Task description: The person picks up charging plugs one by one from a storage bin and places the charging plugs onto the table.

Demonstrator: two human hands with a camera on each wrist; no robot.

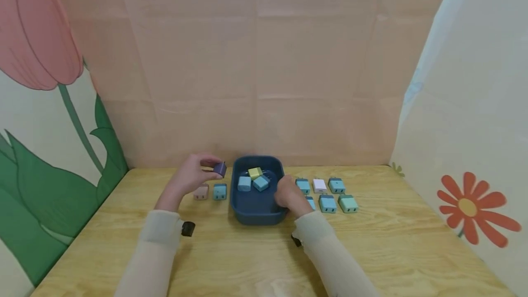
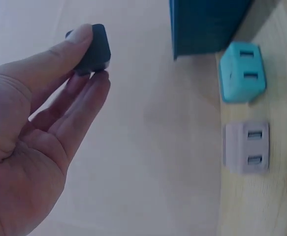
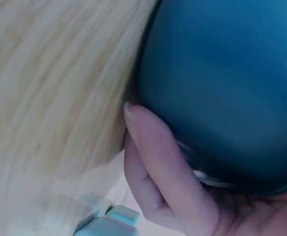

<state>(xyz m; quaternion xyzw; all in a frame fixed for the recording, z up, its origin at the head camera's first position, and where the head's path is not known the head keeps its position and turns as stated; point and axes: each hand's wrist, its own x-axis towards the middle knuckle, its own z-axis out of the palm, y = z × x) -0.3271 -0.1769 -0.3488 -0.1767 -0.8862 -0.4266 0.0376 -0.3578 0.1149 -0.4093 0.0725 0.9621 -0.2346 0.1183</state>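
Note:
My left hand (image 1: 191,177) pinches a dark purple charger plug (image 1: 220,169) between thumb and fingertips, raised just left of the blue bin (image 1: 257,218). In the left wrist view the charger (image 2: 95,51) looks nearly black, with the thumb on its face. My right hand (image 1: 290,194) grips the bin's right wall, its curled fingers (image 3: 155,152) against the outside in the right wrist view. Inside the bin lie a yellow charger (image 1: 255,172) and two light blue chargers (image 1: 244,184). Below the left hand, a pink charger (image 1: 200,192) and a blue charger (image 1: 220,191) stand on the table.
Right of the bin, several chargers stand in two rows on the wooden table (image 1: 247,260), among them a white charger (image 1: 319,185) and a green charger (image 1: 348,203). A peach backdrop (image 1: 255,68) rises behind, with flower-printed sheets at both sides.

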